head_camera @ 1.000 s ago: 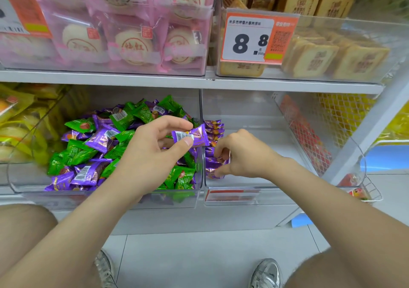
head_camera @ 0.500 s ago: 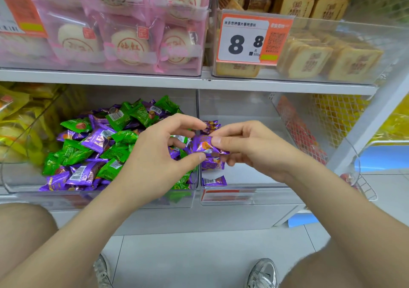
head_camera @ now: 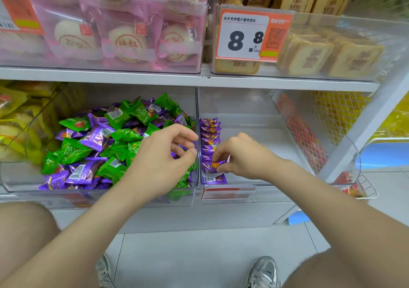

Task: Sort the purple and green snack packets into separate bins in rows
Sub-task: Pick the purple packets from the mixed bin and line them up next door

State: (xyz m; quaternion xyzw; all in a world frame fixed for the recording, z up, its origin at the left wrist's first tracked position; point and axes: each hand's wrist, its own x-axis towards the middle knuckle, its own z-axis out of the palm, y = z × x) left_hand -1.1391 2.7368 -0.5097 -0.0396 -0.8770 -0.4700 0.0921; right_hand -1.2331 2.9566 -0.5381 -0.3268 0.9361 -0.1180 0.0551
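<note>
A clear bin (head_camera: 13, 183) on the lower shelf holds a mixed heap of green packets (head_camera: 73, 150) and purple packets (head_camera: 97, 137). My left hand (head_camera: 163, 161) hovers over the heap's right side, its fingers loosely curled with nothing visibly in them. To the right, a second clear bin (head_camera: 276, 190) has a row of purple packets (head_camera: 210, 132) along its left wall. My right hand (head_camera: 241, 157) pinches one purple packet (head_camera: 213, 166) at the near end of that row. One more purple packet (head_camera: 213, 179) lies flat in front of it.
The right bin's floor beyond the row is bare. Yellow packets (head_camera: 15, 128) fill the bin at far left. Pink-wrapped cakes (head_camera: 124, 39), tan biscuit packs (head_camera: 309, 53) and a price tag (head_camera: 247, 35) sit on the shelf above. My shoes (head_camera: 263, 272) stand on the tiled floor.
The purple packet passed from my left hand to my right. My right hand carried it down to the row in the right bin. My left hand drew back over the mixed heap.
</note>
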